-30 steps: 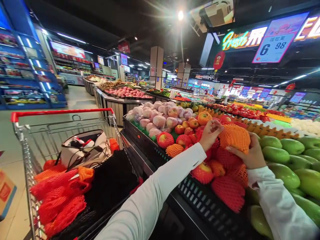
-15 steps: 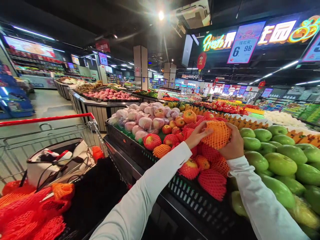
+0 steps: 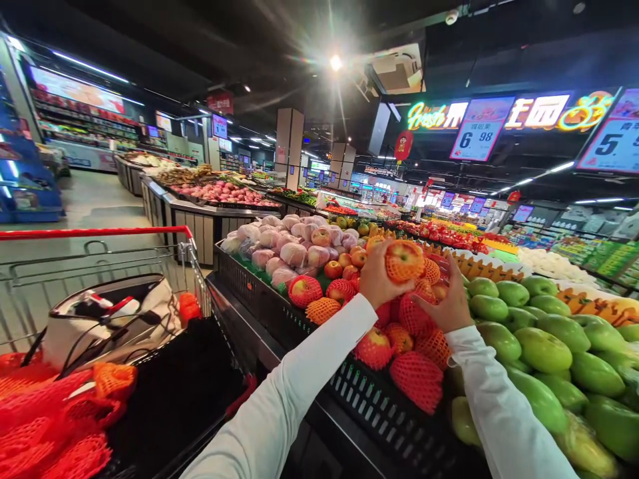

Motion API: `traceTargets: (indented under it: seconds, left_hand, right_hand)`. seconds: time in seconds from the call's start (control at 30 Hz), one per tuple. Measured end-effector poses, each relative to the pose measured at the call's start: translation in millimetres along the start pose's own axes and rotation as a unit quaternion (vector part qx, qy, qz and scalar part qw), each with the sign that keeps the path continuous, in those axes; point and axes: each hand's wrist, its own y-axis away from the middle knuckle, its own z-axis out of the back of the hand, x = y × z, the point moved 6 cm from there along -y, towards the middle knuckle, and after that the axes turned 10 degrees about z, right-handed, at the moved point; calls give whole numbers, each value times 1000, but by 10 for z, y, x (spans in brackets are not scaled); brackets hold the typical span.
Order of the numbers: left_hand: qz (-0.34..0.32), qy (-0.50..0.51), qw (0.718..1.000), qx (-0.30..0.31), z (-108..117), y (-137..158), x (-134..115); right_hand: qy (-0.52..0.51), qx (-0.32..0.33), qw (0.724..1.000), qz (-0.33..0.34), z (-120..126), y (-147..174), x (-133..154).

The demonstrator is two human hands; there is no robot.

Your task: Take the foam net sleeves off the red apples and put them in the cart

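Observation:
My left hand point(image 3: 378, 274) is closed round an apple point(image 3: 404, 260) in an orange foam net, its bare red-and-yellow end facing me. To the right of that apple, my right hand point(image 3: 452, 299) is open, thumb and fingers apart, with nothing between them. Both hands are above a black crate point(image 3: 349, 386) of apples in red and orange foam nets. One red-netted apple point(image 3: 417, 380) lies at the crate's near edge. Close to my right sleeve are piled green apples point(image 3: 546, 347).
On the left stands a shopping cart point(image 3: 94, 233) with a red handle, holding a cream bag point(image 3: 114, 326) and red foam nets point(image 3: 44, 426). Plastic-wrapped fruit point(image 3: 294, 253) fills the crate's far left. Orange picket edging point(image 3: 492, 268) runs behind. Price signs point(image 3: 482, 130) hang overhead.
My right hand has let go of the netted apple and moved slightly down, its fingers spreading. My left hand has shifted left with the apple, whose bare end now shows.

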Motion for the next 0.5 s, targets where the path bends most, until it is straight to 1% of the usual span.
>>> traceTargets:
  seconds: [0.07, 0.1, 0.17, 0.2, 0.27, 0.33, 0.37, 0.43, 0.5]
  left_hand:
    - [19, -60, 995, -74, 272, -52, 61]
    - [32, -95, 990, -99, 429, -76, 109]
    - [66, -171, 976, -117, 755, -115, 260]
    - [86, -213, 967, -107, 906, -128, 364]
    - [129, -285, 948, -64, 1162, -124, 613]
    - [177, -345, 922, 5, 1321, -77, 878]
    - [198, -374, 905, 47, 1359, -40, 996]
    - [216, -420, 874, 116, 1374, 34, 1154]
    - [210, -446, 856, 157, 1346, 72, 1223]
  right_hand:
    - [-31, 14, 999, -6, -68, 28, -52]
    - [-50, 26, 998, -16, -111, 45, -84]
    - [-82, 45, 995, -41, -191, 77, -142]
    - [-92, 49, 993, -53, -219, 89, -165]
    - [-106, 46, 991, -70, -249, 101, -188]
    - [-116, 43, 989, -84, -257, 102, -188]
    - [-118, 43, 988, -91, -255, 102, -185]
    - [-119, 45, 986, -106, -243, 103, -179]
    - [-118, 48, 985, -117, -225, 107, -173]
